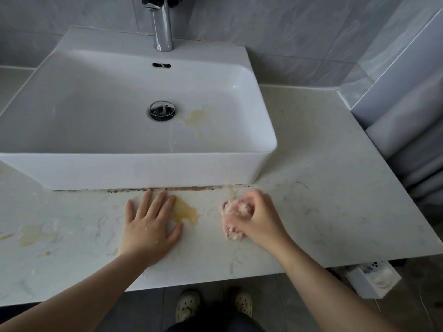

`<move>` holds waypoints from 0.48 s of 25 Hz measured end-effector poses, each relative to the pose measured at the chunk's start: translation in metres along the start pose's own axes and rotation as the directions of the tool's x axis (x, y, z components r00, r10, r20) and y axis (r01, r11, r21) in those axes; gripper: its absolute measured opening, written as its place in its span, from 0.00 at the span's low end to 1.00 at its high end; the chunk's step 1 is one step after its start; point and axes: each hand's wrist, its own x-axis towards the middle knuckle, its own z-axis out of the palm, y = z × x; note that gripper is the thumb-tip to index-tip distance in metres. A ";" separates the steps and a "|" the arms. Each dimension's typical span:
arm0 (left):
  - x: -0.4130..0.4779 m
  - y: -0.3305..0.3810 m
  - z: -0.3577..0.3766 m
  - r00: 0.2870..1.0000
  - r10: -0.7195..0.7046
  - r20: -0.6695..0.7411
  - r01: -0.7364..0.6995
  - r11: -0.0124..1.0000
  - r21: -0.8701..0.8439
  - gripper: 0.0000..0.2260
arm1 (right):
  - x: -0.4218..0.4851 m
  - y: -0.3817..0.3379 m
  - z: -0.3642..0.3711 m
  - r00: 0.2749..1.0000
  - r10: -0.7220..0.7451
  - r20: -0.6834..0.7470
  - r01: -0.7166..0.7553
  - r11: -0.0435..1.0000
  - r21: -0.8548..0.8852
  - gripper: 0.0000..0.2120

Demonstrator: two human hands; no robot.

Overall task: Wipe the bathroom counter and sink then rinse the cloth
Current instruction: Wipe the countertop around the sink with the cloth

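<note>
Most of my view is the pale marble counter [323,188], with the white sink [143,168] sitting on top of it and the chrome tap [162,27] behind the basin. My left hand [149,226] lies flat on the counter just in front of the sink, fingers straight and spread. I judge it is there to brace me while the other does the rubbing. My right hand [259,219] is curled round the pink cloth [231,219], bunched into a wad so it presses hard on the surface near the sink's front right corner. That hand is blurred, so I take it to be mid-stroke. Between my hands lies a yellow puddle [184,212], touching my left fingertips and not yet wiped. Another yellowish smear [31,233] sits far left on the counter, and a third stain [197,117] marks the basin beside the drain [162,110]. Rinsing comes last.
</note>
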 end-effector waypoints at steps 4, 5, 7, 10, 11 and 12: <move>0.000 0.001 -0.001 1.000 -0.005 0.008 0.005 1.000 0.015 0.29 | 0.002 -0.001 -0.001 0.992 0.117 0.055 -0.125 0.975 0.182 0.04; 0.000 0.001 -0.001 1.000 -0.005 0.012 0.005 1.000 0.014 0.29 | 0.004 -0.001 -0.006 0.984 0.154 0.092 -0.175 0.933 0.314 0.05; 0.000 0.001 -0.001 1.000 -0.005 0.012 0.005 1.000 0.010 0.30 | 0.006 0.004 -0.013 0.980 0.170 0.102 -0.193 0.938 0.288 0.03; 0.000 0.002 -0.002 1.000 -0.015 0.014 0.015 1.000 -0.003 0.30 | 0.000 0.008 -0.018 0.972 0.128 -0.197 -0.098 0.983 0.155 0.11; 0.000 0.002 -0.003 1.000 -0.018 0.018 0.018 1.000 -0.007 0.30 | -0.001 0.005 -0.017 0.962 0.094 -0.256 -0.055 0.986 0.156 0.11; 0.000 0.001 -0.003 1.000 -0.019 0.022 0.019 1.000 -0.008 0.30 | -0.001 0.001 -0.013 0.967 0.063 -0.247 -0.035 0.993 0.116 0.12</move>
